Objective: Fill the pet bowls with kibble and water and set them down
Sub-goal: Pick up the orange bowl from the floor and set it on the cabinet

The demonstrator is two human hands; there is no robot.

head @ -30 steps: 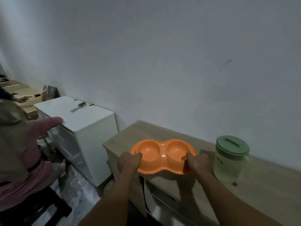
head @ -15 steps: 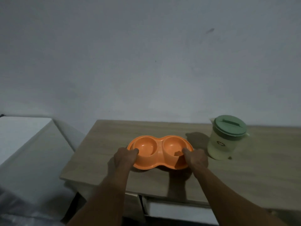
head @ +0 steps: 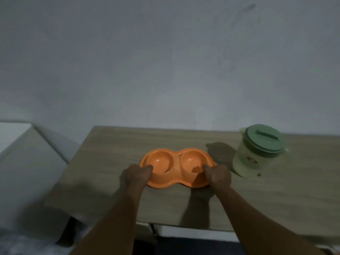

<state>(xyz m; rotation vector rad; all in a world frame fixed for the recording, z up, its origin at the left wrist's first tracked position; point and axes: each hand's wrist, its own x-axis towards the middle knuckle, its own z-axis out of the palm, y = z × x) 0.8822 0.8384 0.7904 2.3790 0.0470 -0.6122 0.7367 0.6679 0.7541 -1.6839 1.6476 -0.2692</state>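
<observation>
Left hand [head: 136, 175] and right hand [head: 218, 175] each pinch an end rim of the orange double bowl [head: 175, 167], centre frame on the wooden counter [head: 110, 162]. Empty, looks light, stiff plastic, maybe slick; end rims suit gripping.

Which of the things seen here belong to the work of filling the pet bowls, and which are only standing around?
Belong to the job:
- orange double pet bowl, both cups empty, gripped by the left hand and right hand
- lidded green pitcher, to the right of the bowl
- wooden tabletop under both

Only standing around:
- white cabinet at the left edge
- bare wall
</observation>
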